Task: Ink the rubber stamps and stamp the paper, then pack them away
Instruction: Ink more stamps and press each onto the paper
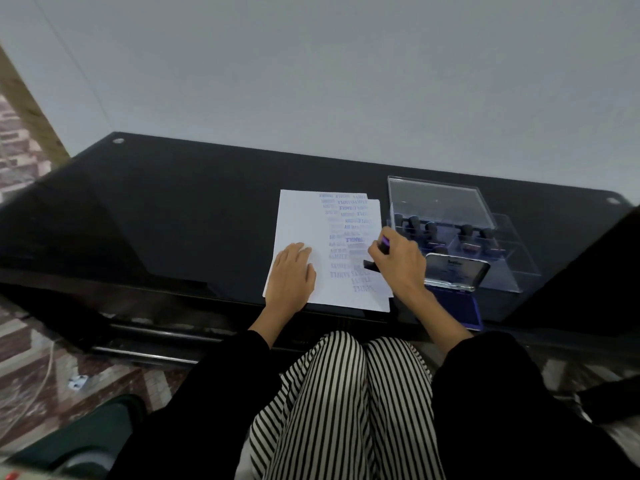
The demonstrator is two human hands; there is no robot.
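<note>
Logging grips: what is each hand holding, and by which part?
Right hand grips a black rubber stamp by its handle; left hand only presses white paper.

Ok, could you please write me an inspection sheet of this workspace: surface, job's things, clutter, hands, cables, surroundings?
Surface: black glossy desk.
Job's things: paper, with many blue prints down its right part; stamp at the paper, contact cannot be told; open ink pad at the near right edge; clear box behind the pad, lid up, with more stamps inside.
Clutter: nothing seen.
Hands: left hand lies flat on the paper; right hand grips the stamp.
Cables: white cable on the floor, at the left.
Surroundings: grey wall; tiled floor.
</note>
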